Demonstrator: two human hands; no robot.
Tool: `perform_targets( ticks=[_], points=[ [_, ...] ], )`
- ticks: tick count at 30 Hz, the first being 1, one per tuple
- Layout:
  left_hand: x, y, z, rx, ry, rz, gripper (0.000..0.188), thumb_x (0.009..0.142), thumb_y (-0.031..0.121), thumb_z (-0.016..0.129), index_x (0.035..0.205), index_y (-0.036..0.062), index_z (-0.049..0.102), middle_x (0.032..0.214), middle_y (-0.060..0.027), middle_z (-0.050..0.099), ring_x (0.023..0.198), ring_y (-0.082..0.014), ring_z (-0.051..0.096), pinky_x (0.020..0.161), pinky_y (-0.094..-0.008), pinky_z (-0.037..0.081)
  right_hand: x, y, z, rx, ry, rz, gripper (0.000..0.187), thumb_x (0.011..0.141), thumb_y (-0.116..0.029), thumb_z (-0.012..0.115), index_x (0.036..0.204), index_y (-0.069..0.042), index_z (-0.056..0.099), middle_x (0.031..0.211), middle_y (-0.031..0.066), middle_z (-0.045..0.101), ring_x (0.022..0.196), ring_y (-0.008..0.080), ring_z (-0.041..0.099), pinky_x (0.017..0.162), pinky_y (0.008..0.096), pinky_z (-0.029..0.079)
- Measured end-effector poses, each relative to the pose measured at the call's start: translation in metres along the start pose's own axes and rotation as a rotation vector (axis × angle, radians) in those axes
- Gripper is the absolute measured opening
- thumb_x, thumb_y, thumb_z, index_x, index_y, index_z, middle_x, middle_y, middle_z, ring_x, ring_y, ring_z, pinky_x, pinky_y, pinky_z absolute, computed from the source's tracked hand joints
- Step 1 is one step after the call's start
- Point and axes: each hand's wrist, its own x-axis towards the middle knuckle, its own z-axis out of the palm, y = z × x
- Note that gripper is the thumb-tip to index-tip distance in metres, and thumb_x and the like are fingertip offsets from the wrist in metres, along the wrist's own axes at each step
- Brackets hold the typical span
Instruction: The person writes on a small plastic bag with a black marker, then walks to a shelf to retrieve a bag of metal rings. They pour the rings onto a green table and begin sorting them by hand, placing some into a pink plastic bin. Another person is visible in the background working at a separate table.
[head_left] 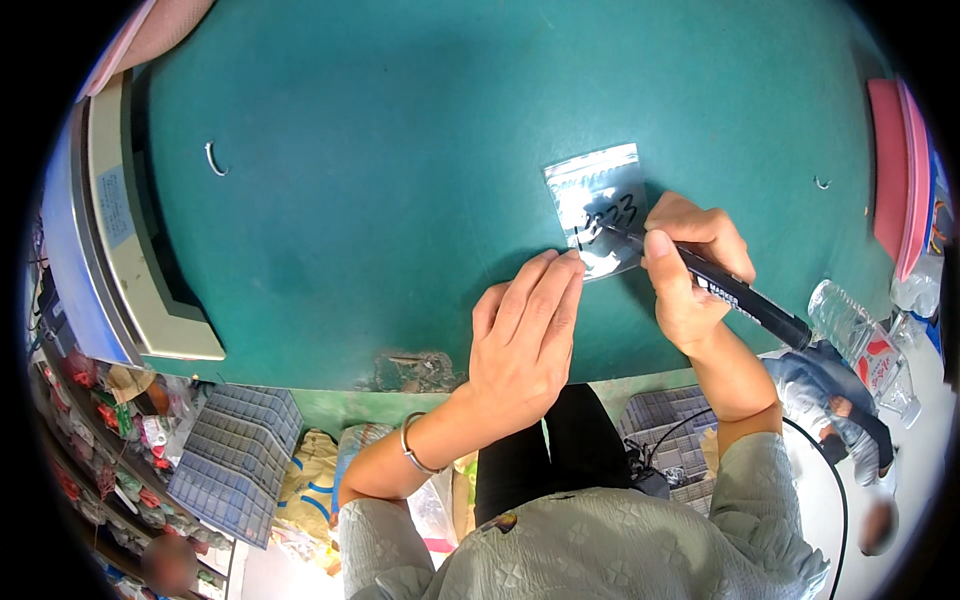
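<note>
A small clear zip-lock bag (597, 178) lies flat on the green tabletop (380, 180), with black handwriting across it. My right hand (697, 262) is closed round a black marker (755, 305). The marker's tip is on or just over the bag, among the written strokes; glare hides whether it touches. Flat on the table, my left hand (527, 335) has its fingers stretched out, and the fingertips rest at the bag's lower left corner. Nothing is held in the left hand.
Small white curved scraps (213, 160) lie at the table's left. A beige-framed device (130, 220) stands along the left edge, a pink bin (892, 180) along the right. Clear plastic bottles (850, 325) are beyond the right edge. Two other people are partly visible, low left and right.
</note>
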Motion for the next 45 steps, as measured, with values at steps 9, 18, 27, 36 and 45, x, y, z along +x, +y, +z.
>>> perform_targets(
  ticks=[9, 18, 27, 36, 45],
  points=[
    [-0.003, 0.003, -0.002, -0.312, 0.167, -0.083, 0.023, 0.076, -0.007, 0.059, 0.097, 0.0006, 0.056, 0.085, -0.0121, 0.051, 0.075, -0.0251, 0.051, 0.063, -0.0334, 0.043, -0.009, -0.009, -0.011, 0.32, 0.19, 0.064, 0.013, 0.085, -0.003, 0.054, 0.076, -0.002, 0.045, 0.064, 0.007, 0.051, 0.052, 0.008, 0.042, 0.046, 0.0229, 0.034],
    [-0.012, 0.074, -0.052, -0.578, -0.062, -0.396, 0.015, 0.075, -0.006, 0.06, 0.089, 0.0011, 0.06, 0.072, -0.0062, 0.047, 0.062, -0.0142, 0.05, 0.051, -0.0255, 0.039, -0.059, -0.105, -0.016, 0.545, 0.131, 0.406, 0.015, 0.083, 0.001, 0.055, 0.072, -0.003, 0.045, 0.064, 0.0042, 0.05, 0.052, 0.0072, 0.043, 0.047, 0.021, 0.033],
    [-0.011, 0.127, -0.088, -0.598, -0.105, -0.337, 0.017, 0.077, -0.007, 0.058, 0.093, -0.0012, 0.057, 0.08, -0.0093, 0.05, 0.064, -0.0183, 0.053, 0.055, -0.0284, 0.044, -0.076, -0.167, -0.037, 0.501, 0.17, 0.401, 0.015, 0.084, -0.005, 0.056, 0.072, -0.003, 0.048, 0.064, 0.0029, 0.052, 0.053, 0.0058, 0.045, 0.05, 0.0204, 0.035],
    [-0.022, 0.153, -0.103, -0.442, -0.173, -0.17, 0.026, 0.074, -0.005, 0.06, 0.099, -0.0035, 0.05, 0.086, -0.0178, 0.052, 0.072, -0.0383, 0.056, 0.062, -0.044, 0.044, -0.082, -0.201, -0.046, 0.274, -0.041, 0.57, 0.013, 0.083, -0.005, 0.06, 0.074, -0.002, 0.051, 0.06, -0.0003, 0.05, 0.053, 0.0055, 0.046, 0.053, 0.0219, 0.041],
    [-0.038, 0.184, -0.116, -0.836, -0.181, -0.32, 0.061, 0.073, -0.002, 0.062, 0.122, 0.0033, 0.028, 0.076, -0.0154, 0.059, 0.073, -0.0283, 0.063, 0.061, -0.0353, 0.047, -0.096, -0.23, -0.044, 0.118, -0.302, 0.189, 0.053, 0.09, -0.045, 0.034, 0.123, -0.009, 0.054, 0.137, 0.0192, 0.031, 0.124, 0.0336, 0.031, 0.103, 0.0456, 0.021]
  ],
)
